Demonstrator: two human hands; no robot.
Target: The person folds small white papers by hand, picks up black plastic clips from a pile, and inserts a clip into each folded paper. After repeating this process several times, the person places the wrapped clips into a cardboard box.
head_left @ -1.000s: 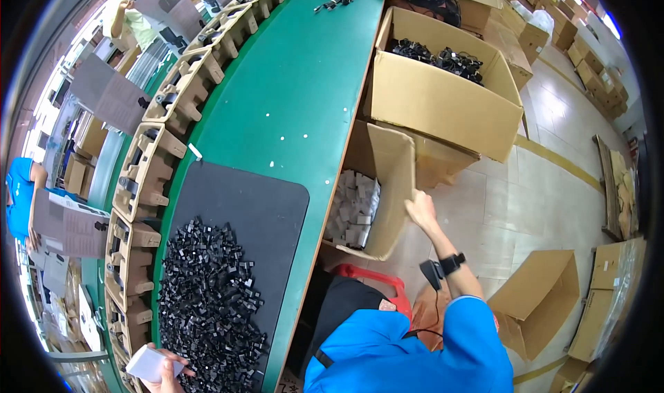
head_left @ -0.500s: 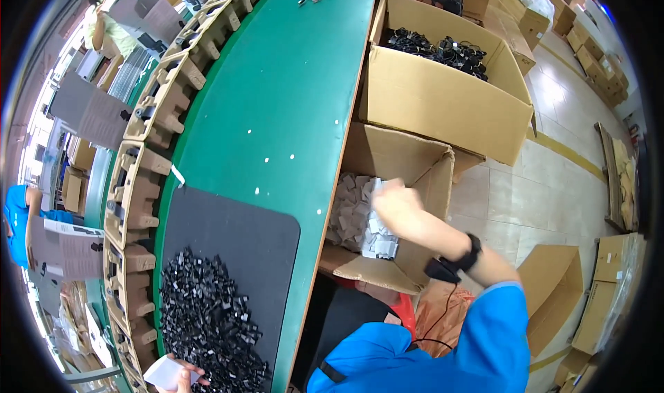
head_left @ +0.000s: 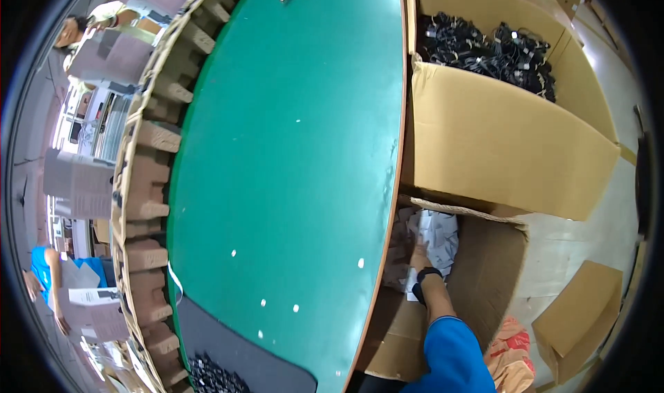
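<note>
My right hand (head_left: 418, 256) reaches down into an open cardboard box (head_left: 487, 261) beside the table's right edge. It is among small flat white pieces (head_left: 444, 239), which look like paper packets or cards. The fingers blend into the pale pieces, so whether they grip one is unclear. A black band (head_left: 429, 272) circles that wrist, below a blue sleeve (head_left: 453, 344). My left hand is out of view. On the dark mat (head_left: 256, 344) at the table's near end lies a heap of small black parts (head_left: 213, 376), cut off by the lower rim.
A bigger carton (head_left: 512, 137) holding bundled black cables (head_left: 484, 54) stands beyond the box. Moulded brown trays (head_left: 147, 192) line the green table's (head_left: 297, 185) left side. Across them, a person in blue (head_left: 45, 272) works. An orange bag (head_left: 512, 355) and an opened carton (head_left: 581, 310) sit at right.
The view has shifted forward and right. My right hand has gone deeper into the box. My left hand, earlier holding a white piece by the black heap, has left the view.
</note>
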